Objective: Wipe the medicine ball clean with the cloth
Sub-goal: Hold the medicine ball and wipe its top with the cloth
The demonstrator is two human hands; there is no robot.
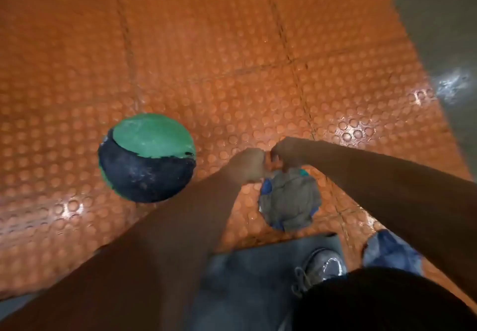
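**Head view: both hands pinch the cloth, ball lies apart on the floor**

The fingers of the left hand (248, 163) and the right hand (288, 153) are curled shut on the top edge of the cloth (289, 200), knuckles nearly touching. The cloth is grey-green with blue patches and hangs bunched below the two hands, above the orange studded floor mats (232, 46). Both bare forearms reach in from the lower edge. The medicine ball (147, 159), green on top and scuffed dark blue below, rests on the mats to the left, clear of the hands and cloth. A grey shoe (320, 266) shows below.
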